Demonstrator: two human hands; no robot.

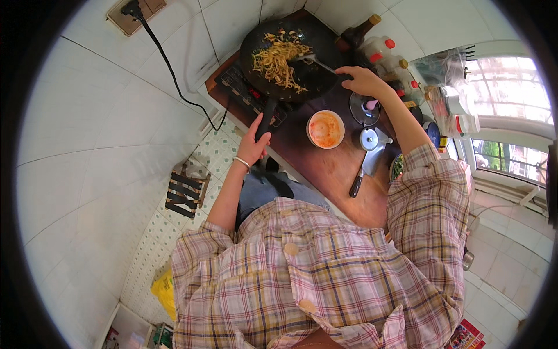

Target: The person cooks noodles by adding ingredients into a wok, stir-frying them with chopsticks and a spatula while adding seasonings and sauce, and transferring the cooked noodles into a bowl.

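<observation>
Noodles with bits of greens [279, 59] lie in a dark wok [320, 80], which stands on an induction cooker [237, 85] with a lit red display. My left hand [254, 141], wearing a bangle, grips the wok's black handle [267, 118]. In my right hand [359, 80] is the handle end of a metal spatula [322, 64], its blade inside the wok at the noodles' right side. Below the wok sits a bowl [326, 129] with orange-red sauce residue. Near my right forearm lie a glass lid [364, 109] and a cleaver [372, 161] with a small lidded metal pot [369, 139] beside it.
Several bottles [383, 56] line the tiled wall at the right, below a window. A bowl of chopped greens [397, 167] is partly hidden by my right sleeve. A black cord [168, 72] hangs from the wall socket. A folding stool [186, 192] stands on the floor at left.
</observation>
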